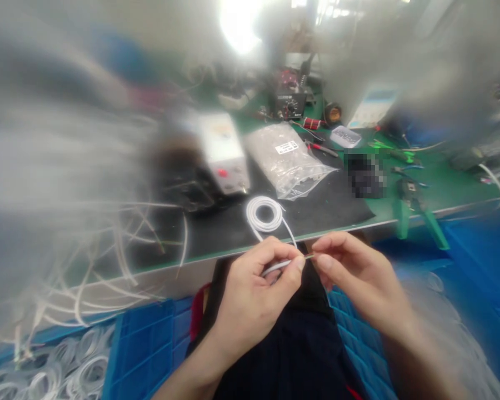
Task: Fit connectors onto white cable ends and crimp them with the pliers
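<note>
A white cable [265,213] lies coiled at the front edge of the bench, its end running down to my hands. My left hand [263,282] pinches the white sheath close to the cable's end. Thin inner wires stick out past those fingertips toward my right hand [356,269], whose thumb and forefinger are closed on their tips. Both hands are just off the bench edge, above my lap. The wire tips are too small to make out clearly, and the fingers partly hide them.
A clear plastic bag [285,158] with a label lies on the black mat [329,203]. Green-handled wire strippers [412,208] rest at the bench's right edge. A white box with a red button [225,153] stands left. Blue crates [137,353] with coiled cables flank my lap.
</note>
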The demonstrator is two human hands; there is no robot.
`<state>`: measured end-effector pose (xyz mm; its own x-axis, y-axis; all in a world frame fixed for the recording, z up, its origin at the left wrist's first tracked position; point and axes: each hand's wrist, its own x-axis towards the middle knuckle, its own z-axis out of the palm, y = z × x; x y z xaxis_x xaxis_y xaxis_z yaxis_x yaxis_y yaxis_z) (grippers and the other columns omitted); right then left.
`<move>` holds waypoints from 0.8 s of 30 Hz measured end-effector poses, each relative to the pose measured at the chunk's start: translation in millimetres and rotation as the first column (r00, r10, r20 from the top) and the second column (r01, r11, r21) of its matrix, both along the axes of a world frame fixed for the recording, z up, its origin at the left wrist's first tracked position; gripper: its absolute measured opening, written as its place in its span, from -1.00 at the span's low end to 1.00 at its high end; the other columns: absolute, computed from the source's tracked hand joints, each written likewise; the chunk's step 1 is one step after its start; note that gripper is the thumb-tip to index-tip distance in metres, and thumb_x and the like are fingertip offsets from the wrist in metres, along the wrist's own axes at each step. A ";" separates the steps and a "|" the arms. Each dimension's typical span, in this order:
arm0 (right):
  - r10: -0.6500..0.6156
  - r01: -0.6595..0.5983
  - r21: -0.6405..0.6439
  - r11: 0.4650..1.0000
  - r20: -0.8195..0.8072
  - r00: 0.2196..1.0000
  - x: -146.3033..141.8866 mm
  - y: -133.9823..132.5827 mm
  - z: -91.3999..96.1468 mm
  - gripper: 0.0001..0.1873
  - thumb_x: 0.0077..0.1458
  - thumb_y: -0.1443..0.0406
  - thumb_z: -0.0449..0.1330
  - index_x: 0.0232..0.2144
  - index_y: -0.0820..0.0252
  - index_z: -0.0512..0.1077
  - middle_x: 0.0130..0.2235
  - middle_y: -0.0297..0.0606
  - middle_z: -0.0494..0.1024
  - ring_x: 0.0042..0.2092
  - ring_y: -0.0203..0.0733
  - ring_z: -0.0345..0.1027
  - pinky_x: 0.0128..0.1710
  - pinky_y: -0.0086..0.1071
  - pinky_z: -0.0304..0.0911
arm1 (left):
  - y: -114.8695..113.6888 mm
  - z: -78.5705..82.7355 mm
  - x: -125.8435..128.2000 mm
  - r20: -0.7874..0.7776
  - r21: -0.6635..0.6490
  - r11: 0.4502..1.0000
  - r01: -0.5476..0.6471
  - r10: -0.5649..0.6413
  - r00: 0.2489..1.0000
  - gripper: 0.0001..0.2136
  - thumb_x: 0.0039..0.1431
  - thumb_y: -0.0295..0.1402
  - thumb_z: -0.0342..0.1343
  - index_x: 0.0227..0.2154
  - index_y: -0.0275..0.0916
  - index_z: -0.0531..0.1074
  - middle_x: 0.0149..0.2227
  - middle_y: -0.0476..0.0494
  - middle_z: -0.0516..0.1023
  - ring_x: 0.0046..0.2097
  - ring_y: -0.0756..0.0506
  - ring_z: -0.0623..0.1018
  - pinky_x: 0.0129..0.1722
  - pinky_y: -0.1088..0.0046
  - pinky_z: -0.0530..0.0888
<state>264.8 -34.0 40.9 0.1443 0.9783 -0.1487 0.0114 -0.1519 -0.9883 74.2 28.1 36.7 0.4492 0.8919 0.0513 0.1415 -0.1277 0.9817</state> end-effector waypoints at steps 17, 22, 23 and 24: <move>-0.164 0.069 0.237 0.969 0.411 0.897 18.1 -15.8 -6.9 -0.85 0.42 0.35 0.25 -0.28 0.09 0.50 -0.36 -0.42 0.49 -0.37 -0.31 0.35 -0.36 -0.43 0.25 | -1.8 -4.9 43.5 -0.115 0.032 0.999 0.030 -0.026 0.993 -0.91 0.39 -0.39 0.27 -0.21 -0.13 0.68 -0.33 0.04 0.64 -0.40 0.05 0.48 -0.40 0.57 0.39; -0.129 0.073 0.199 0.977 0.288 0.949 26.1 -14.2 -12.9 -0.84 0.41 0.32 0.29 -0.30 0.10 0.51 -0.37 -0.42 0.48 -0.35 -0.31 0.35 -0.34 -0.44 0.24 | -4.5 -1.2 43.2 -0.082 0.039 0.998 0.050 -0.047 0.995 -0.88 0.40 -0.44 0.23 -0.28 -0.16 0.63 -0.35 0.04 0.59 -0.38 0.06 0.50 -0.40 0.59 0.38; -0.082 0.056 0.151 0.987 0.174 0.981 29.2 -12.8 -15.6 -0.83 0.41 0.28 0.30 -0.30 0.10 0.50 -0.40 -0.43 0.47 -0.38 -0.31 0.33 -0.37 -0.43 0.23 | -4.6 0.0 42.7 -0.063 0.008 0.998 0.066 -0.065 0.996 -0.88 0.40 -0.43 0.23 -0.28 -0.17 0.63 -0.36 0.04 0.57 -0.39 0.06 0.48 -0.42 0.59 0.37; -0.021 0.018 0.096 0.995 0.029 0.999 32.3 -11.3 -18.2 -0.81 0.42 0.24 0.31 -0.30 0.10 0.49 -0.44 -0.44 0.45 -0.43 -0.31 0.30 -0.42 -0.43 0.20 | -4.4 1.0 42.1 -0.039 -0.034 0.995 0.089 -0.090 0.995 -0.88 0.40 -0.42 0.23 -0.29 -0.19 0.62 -0.37 0.04 0.56 -0.40 0.07 0.47 -0.43 0.60 0.36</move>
<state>297.2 -45.3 22.7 0.1661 0.9849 -0.0495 0.0388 -0.0567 -0.9976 116.3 23.8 37.7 0.5283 0.8491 0.0028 0.1709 -0.1096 0.9792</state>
